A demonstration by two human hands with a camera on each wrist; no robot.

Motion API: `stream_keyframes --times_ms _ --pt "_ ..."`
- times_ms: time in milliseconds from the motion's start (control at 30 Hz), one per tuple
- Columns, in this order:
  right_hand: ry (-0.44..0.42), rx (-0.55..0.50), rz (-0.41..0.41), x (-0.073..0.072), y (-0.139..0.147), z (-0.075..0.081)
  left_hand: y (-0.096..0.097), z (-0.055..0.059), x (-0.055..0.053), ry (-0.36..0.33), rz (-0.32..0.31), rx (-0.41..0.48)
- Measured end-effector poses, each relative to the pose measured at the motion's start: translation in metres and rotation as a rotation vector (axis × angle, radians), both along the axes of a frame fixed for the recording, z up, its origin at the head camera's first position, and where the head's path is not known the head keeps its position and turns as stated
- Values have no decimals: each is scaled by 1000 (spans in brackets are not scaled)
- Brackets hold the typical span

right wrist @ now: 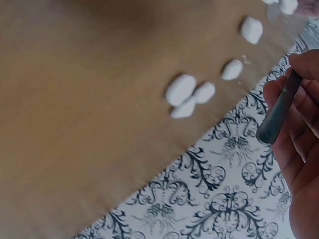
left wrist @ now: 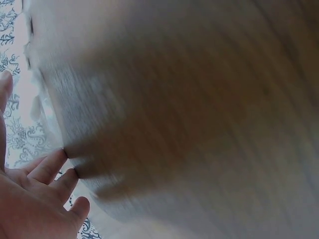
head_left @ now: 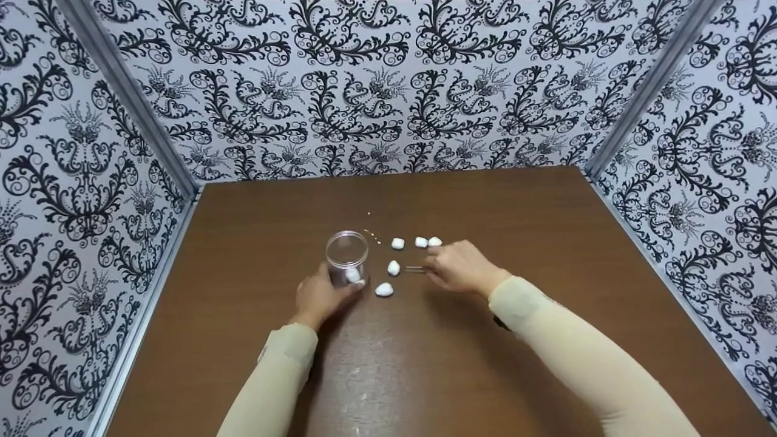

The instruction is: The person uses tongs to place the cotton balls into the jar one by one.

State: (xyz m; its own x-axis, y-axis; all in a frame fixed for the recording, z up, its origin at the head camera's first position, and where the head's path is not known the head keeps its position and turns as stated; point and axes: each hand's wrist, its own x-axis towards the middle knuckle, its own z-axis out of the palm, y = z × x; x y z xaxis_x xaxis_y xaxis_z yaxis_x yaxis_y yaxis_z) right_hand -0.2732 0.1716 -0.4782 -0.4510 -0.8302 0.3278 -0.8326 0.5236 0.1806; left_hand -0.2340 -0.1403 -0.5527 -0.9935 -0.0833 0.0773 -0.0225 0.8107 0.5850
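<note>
Pale sleeves (head_left: pixel 279 358) cross the tabletop (head_left: pixel 243 243) — my left fingers (left wrist: pixel 50 165) grip a clear jar (head_left: pixel 338 274), my right fingers (right wrist: pixel 306 63) pinch a fork (right wrist: pixel 281 112), prongs near a white lump (head_left: pixel 394 267).

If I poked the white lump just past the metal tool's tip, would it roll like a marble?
Probably not: the lump looks uneven and a bit pointed, so it might wobble or slide instead. It may be light and soft, since it resembles cotton, though that's unsure. Its dull surface suggests it wouldn't be very slippery.
</note>
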Motion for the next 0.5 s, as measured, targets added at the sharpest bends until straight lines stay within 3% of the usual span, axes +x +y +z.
stream_keyframes --times_ms 167,500 --pt "-30 23 -3 3 -3 -12 -1 -1 -1 9 3 4" --pt "-78 67 -14 10 -17 -20 0 -4 -1 8 2 27"
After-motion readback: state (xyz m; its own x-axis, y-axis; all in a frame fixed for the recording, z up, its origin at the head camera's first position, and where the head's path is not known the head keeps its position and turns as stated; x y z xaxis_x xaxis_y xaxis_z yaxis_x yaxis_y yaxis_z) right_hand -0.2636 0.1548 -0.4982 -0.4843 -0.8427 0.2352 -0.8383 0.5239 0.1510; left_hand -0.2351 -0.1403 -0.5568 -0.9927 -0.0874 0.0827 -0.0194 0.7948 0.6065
